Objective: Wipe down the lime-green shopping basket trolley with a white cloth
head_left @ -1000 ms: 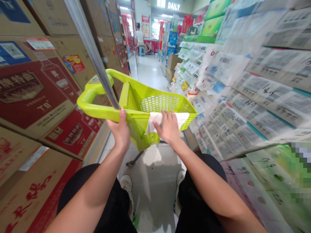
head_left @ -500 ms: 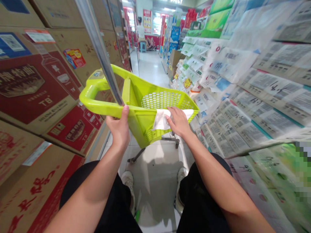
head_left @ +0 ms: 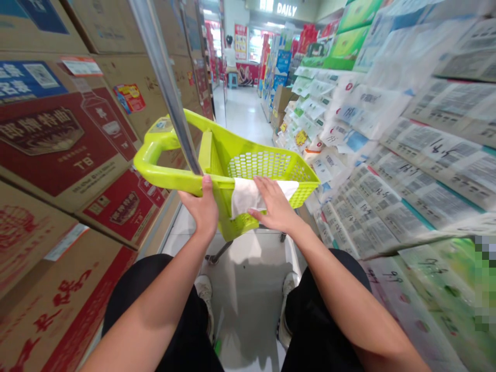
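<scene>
A lime-green plastic shopping basket (head_left: 166, 178) with a perforated body sits on a wheeled metal frame in front of my knees. My left hand (head_left: 203, 206) is closed around its near rim, beside the handle end, thumb on top. A white cloth (head_left: 242, 196) drapes over the near rim and hangs down the outer wall. My right hand (head_left: 273, 204) grips the cloth against that wall, its fingers over the rim and its thumb lower down. A metal pole (head_left: 166, 77) rises in front of the basket's handle end.
Stacked cartons (head_left: 58, 129) line the left side. Plastic-wrapped packs (head_left: 411, 150) with handwritten prices fill the right. A tiled aisle (head_left: 248, 116) runs ahead to a person (head_left: 230, 57) by a blue stool (head_left: 232, 80). My shoes (head_left: 289, 310) stand on the floor below.
My right hand has slid the cloth left and slightly down along the basket's near side. My left hand keeps its hold on the rim. The view has shifted a little.
</scene>
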Demonstrator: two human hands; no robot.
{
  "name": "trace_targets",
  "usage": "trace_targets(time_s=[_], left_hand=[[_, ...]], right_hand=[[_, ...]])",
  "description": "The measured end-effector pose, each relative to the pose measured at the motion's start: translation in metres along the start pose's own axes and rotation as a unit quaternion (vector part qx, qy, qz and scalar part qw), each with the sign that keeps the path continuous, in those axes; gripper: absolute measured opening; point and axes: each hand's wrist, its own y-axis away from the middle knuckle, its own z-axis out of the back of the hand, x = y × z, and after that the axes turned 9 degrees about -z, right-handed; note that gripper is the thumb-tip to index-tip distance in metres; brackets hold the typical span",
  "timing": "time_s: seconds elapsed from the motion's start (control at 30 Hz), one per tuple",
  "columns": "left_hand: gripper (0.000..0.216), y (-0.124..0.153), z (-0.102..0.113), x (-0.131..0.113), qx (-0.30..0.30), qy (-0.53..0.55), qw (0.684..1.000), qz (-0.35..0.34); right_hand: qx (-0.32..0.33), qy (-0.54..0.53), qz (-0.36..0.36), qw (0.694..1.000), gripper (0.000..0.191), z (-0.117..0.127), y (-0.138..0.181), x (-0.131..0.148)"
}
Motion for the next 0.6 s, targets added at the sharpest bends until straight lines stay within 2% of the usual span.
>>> trace_targets(time_s=[0.1, 0.17, 0.23, 0.33, 0.47, 0.53, 0.6], left_hand=[[0.045, -0.002, 0.002, -0.001, 0.007, -0.011, 1.000, -0.009], [0.044, -0.005, 0.004, 0.000, 0.018, -0.002, 1.000, -0.007], [0.042, -0.011, 0.007, 0.003, 0.032, 0.017, 0.999, 0.004], [0.041, -0.019, 0.010, 0.009, 0.052, 0.047, 0.997, 0.018], [0.044, -0.023, 0.010, 0.012, 0.057, 0.067, 0.996, 0.021], [0.048, -0.022, 0.009, 0.012, 0.050, 0.076, 0.996, 0.022], [0.052, -0.021, 0.006, 0.011, 0.035, 0.081, 0.996, 0.021]], right_hand=[[-0.006, -0.024, 0.037, 0.999, 0.092, -0.003, -0.006, 0.032], [-0.004, -0.028, 0.031, 0.999, 0.083, -0.003, -0.008, 0.033], [-0.002, -0.016, -0.002, 1.000, 0.072, -0.001, -0.008, 0.017], [-0.011, 0.031, -0.107, 0.994, 0.062, 0.004, -0.003, -0.028], [-0.039, 0.107, -0.258, 0.959, 0.056, 0.013, 0.007, -0.081], [-0.054, 0.135, -0.293, 0.945, 0.053, 0.013, 0.011, -0.091], [-0.068, 0.152, -0.289, 0.943, 0.050, 0.010, 0.013, -0.087]])
